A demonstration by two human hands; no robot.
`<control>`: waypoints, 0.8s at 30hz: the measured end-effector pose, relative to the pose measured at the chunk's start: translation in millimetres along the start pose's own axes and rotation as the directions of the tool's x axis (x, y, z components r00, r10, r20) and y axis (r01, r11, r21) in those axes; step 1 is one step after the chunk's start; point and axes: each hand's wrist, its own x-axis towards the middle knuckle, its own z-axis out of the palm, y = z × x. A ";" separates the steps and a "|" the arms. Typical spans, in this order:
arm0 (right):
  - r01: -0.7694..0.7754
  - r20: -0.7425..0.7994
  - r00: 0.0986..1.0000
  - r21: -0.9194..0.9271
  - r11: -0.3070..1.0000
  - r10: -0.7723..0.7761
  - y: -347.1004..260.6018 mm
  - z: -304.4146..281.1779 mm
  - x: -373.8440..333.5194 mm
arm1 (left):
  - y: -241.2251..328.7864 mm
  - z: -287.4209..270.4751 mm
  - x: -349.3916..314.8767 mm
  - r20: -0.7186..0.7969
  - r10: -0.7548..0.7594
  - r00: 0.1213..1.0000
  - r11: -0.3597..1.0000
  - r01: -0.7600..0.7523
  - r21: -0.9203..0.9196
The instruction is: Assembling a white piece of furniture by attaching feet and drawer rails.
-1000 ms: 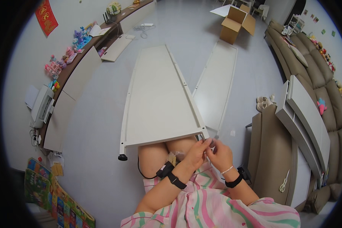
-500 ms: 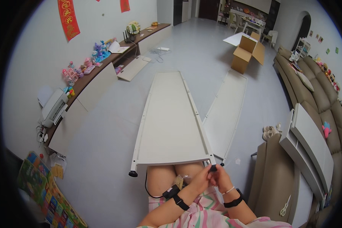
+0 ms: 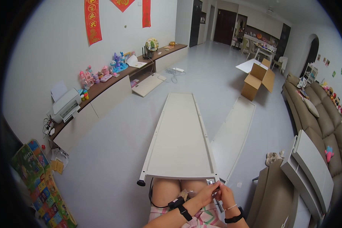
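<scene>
A long white panel [image 3: 180, 144] with raised rails along its sides stretches away from my lap. A round black foot [image 3: 141, 183] sits on its near left corner. Around the near right corner, my left hand [image 3: 206, 194] and my right hand [image 3: 227, 197] meet with fingertips pinched together. Whatever they grip is covered by the fingers. A small clear plastic bag [image 3: 187, 195] lies on my lap beside my left wrist. Partly under the first panel, to its right, a second white panel [image 3: 235, 136] rests on the floor.
An open cardboard box [image 3: 254, 81] stands on the floor ahead. Along the right runs a brown sofa [image 3: 311, 114], with white curved boards [image 3: 315, 167] leaning on its near end. A low cabinet [image 3: 114, 93] lines the left wall; a colourful folded mat [image 3: 45, 186] lies at lower left.
My view has tilted up, so the panel and hands appear lower. The black piece seen between my fingers at the right corner is now hidden by them.
</scene>
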 end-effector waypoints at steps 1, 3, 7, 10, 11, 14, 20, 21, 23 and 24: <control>-0.089 0.057 0.995 0.119 0.989 0.083 -2.7 0.3 0.5 | 1.2 3.3 -0.8 0.004 0.005 1.000 1.000 -0.005 0.004; -0.071 0.064 0.996 0.106 0.992 0.065 -7.6 7.1 -0.7 | 2.2 10.1 -3.7 -0.141 -0.006 0.990 0.996 -0.007 -0.090; -0.043 0.001 0.999 0.102 0.994 0.043 -5.4 18.2 3.2 | 9.6 9.2 -5.8 -0.081 -0.013 0.997 0.997 0.007 -0.075; -0.186 0.003 0.981 0.289 0.939 0.194 -10.9 23.2 2.5 | 4.5 -7.1 0.6 -0.087 -0.099 0.991 0.986 0.086 -0.140; -0.246 0.146 0.968 0.392 0.886 0.204 -8.2 19.4 2.2 | 5.7 -4.4 -1.0 -0.085 -0.098 0.991 0.987 0.086 -0.138; -0.363 0.364 0.918 0.617 0.698 0.155 6.3 14.2 4.8 | 12.1 11.6 -12.3 -0.235 -0.053 0.971 0.998 0.047 -0.029; -0.480 0.461 0.868 0.689 0.544 0.182 2.9 12.7 -1.9 | 14.8 11.9 -22.4 -0.182 -0.085 0.980 0.991 0.065 -0.115; -0.424 0.421 0.883 0.525 0.738 0.207 -2.5 8.0 -5.9 | 12.4 7.5 -25.0 -0.107 -0.045 0.993 0.996 0.037 -0.081; -0.212 0.079 0.976 0.116 0.970 0.203 0.3 -1.0 -0.1 | -2.9 2.7 -9.6 -0.079 0.184 0.980 0.974 -0.192 -0.120; 0.052 -0.018 0.998 -0.268 0.962 -0.059 2.0 -10.0 4.2 | -7.3 -6.6 -0.1 -0.126 0.164 0.978 0.976 -0.180 -0.122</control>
